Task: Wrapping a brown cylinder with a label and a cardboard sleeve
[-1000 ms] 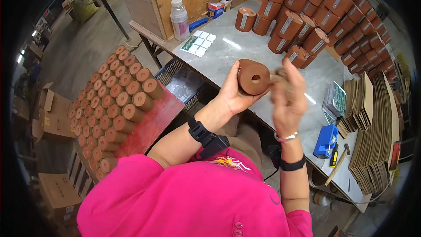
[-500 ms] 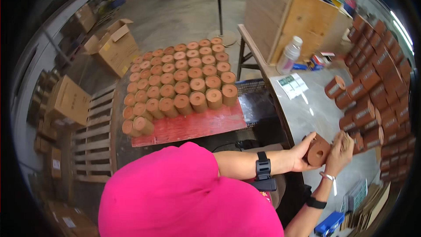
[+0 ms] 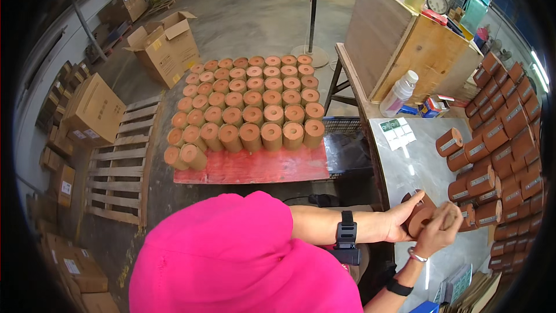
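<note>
Over the grey worktop, my left hand (image 3: 401, 218) is closed round a reddish-brown cylinder (image 3: 418, 223), its round end turned toward my right hand. My right hand (image 3: 442, 227) is pressed against that end with the fingers curled together; they hide part of the face, and whatever they pinch cannot be made out. Just beyond my right hand lie labelled reddish-brown cylinders (image 3: 487, 214) on their sides. Many more rise in a stack (image 3: 515, 116) along the worktop's right side.
Rows of upright tan cylinders (image 3: 252, 133) with holed tops stand on a red board (image 3: 266, 168) to the left. A clear bottle (image 3: 399, 94), a sticker sheet (image 3: 397, 133) and a wooden cabinet (image 3: 425, 52) are farther back. Cartons (image 3: 95, 113) and a pallet (image 3: 116, 179) stand leftward.
My right hand has come over the end of the held cylinder, covering its centre hole. The cylinder has tilted slightly in my left hand. The whole view has shifted with my head.
</note>
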### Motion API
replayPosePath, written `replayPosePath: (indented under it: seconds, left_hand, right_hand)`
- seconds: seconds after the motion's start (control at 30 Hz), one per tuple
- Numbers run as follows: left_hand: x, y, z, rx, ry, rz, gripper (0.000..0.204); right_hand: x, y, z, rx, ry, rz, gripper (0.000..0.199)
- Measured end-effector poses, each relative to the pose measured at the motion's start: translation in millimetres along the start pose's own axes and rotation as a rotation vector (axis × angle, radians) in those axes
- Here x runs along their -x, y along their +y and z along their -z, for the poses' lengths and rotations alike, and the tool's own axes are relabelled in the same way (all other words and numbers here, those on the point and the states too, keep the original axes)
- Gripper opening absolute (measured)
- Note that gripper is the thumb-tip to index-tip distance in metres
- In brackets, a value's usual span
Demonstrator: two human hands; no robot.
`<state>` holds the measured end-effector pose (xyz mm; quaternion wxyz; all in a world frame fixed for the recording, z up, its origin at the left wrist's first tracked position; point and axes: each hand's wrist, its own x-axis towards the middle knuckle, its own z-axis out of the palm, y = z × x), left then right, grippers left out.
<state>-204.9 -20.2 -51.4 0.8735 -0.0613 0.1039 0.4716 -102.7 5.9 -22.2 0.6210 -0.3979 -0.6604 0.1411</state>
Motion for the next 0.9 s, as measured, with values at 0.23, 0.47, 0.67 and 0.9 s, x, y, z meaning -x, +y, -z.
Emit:
replayPosePath:
  seconds: [0.23, 0.47, 0.67, 0.9]
  left_hand:
    - [7.2, 10.2, 4.5, -0.155, 0.031, -0.061, 0.077]
    - [41.6, 58.2, -11.9, -0.264, -0.165, -0.217, 0.054]
    - [34.7, 47.7, -9.2, -0.462, -0.028, -0.136, 0.067]
    - [42.9, 33.8, -2.0, -0.591, -0.078, -0.029, 0.062]
  right_hand:
    - [10.1, 49.9, 69.5, 0.012, 0.074, -0.315, 0.011]
    - [28.9, 25.6, 59.3, 0.018, 0.017, -0.478, 0.018]
    - [23.2, -32.7, 26.7, -0.070, -0.054, -0.281, 0.014]
    - [-11.0, -14.9, 3.3, -0.015, -0.149, -0.196, 0.017]
